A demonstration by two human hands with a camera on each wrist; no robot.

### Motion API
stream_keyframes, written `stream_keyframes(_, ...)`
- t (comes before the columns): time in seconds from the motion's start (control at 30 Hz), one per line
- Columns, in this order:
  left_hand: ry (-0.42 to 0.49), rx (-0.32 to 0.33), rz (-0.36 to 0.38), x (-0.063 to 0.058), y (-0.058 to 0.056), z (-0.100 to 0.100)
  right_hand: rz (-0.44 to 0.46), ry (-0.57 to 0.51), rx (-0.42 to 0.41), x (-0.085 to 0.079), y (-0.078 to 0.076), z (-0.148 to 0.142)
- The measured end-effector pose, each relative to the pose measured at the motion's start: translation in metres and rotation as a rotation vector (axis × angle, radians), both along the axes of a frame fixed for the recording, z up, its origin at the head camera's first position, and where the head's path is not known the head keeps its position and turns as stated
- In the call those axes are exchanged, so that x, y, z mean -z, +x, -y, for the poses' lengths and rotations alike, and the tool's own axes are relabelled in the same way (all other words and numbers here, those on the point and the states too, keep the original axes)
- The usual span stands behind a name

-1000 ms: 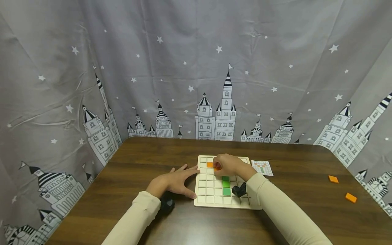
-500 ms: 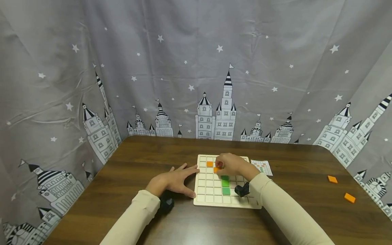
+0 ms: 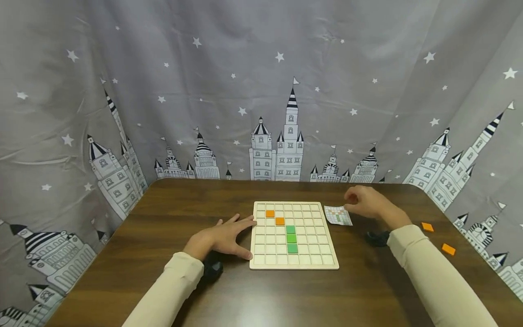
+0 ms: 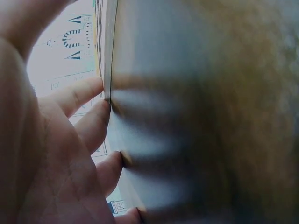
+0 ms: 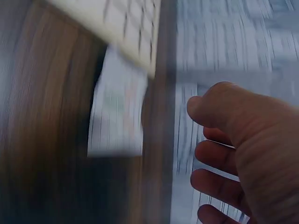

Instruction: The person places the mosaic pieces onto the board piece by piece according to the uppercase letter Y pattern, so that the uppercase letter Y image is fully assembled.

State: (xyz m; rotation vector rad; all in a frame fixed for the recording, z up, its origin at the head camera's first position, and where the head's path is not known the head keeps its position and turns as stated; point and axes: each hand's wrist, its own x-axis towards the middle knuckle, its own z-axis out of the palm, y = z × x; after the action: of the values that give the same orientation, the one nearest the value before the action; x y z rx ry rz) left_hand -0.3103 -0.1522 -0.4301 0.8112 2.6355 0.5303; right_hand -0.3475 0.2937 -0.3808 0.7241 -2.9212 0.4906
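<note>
My left hand (image 3: 224,236) has its fingers spread, with thumb and fingertips at the left edge of a pale grid board (image 3: 294,267). In the left wrist view, fingertips (image 4: 96,86) meet the board's edge (image 4: 107,51). Two orange tiles, an upper one (image 3: 270,213) and a lower one (image 3: 279,221), sit diagonally in the board's cells. Three green tiles (image 3: 291,238) form a column nearer the middle. My right hand (image 3: 367,202) hovers in the air beside a small printed card (image 3: 339,217), fingers loosely bent and nothing in them, as the right wrist view confirms.
On the right side of the brown table (image 3: 302,299) lie two loose orange tiles, one farther (image 3: 427,226) and one nearer (image 3: 448,249). A grey curtain (image 3: 220,68) with printed castles hangs right behind the table.
My right hand has released an orange tile in the grid and swung right, past the card. The left hand stays at the board's edge. The head view has turned slightly right.
</note>
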Motion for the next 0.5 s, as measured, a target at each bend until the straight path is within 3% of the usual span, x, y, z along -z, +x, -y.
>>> stream_keyframes(0.23,0.009,0.002,0.008,-0.002,-0.003,0.000,-0.010,0.005,0.175,0.006,0.036,-0.101)
stream_keyframes(0.5,0.002,0.006,-0.003,-0.003,-0.004,0.002,0.093,0.048,0.294,0.021,0.078,-0.170)
